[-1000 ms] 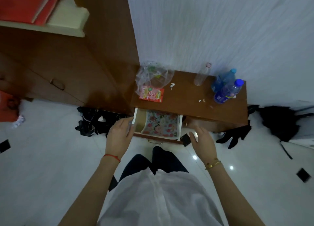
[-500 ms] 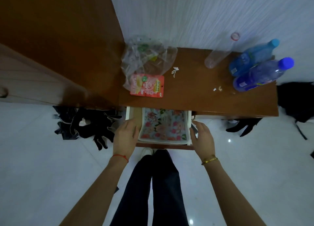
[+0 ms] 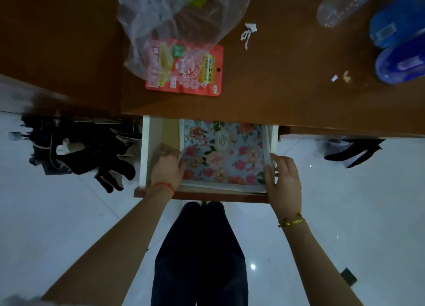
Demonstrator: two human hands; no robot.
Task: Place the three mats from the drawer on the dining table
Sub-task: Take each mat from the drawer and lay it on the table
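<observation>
A floral mat [image 3: 222, 152], light blue with pink and red flowers, lies flat in the open white drawer [image 3: 144, 154] of a brown wooden cabinet. White layered edges show beneath it at the front. My left hand [image 3: 166, 167] is inside the drawer at the mat's left edge, fingers curled against it. My right hand [image 3: 284, 181] is at the mat's right edge, fingertips touching the edge by the drawer's right wall. The mat rests in the drawer. The dining table is out of view.
On the cabinet top [image 3: 276, 87] lie a clear plastic bag [image 3: 181, 18], a red snack packet [image 3: 186, 68], a clear bottle [image 3: 340, 6] and two blue bottles [image 3: 400, 43]. Dark clothes [image 3: 80, 151] lie on the white floor at left, more dark cloth [image 3: 351, 151] at right.
The view has moved closer and over the drawer. Both hands have gone from the drawer's outer sides into it, onto the mat's left and right edges.
</observation>
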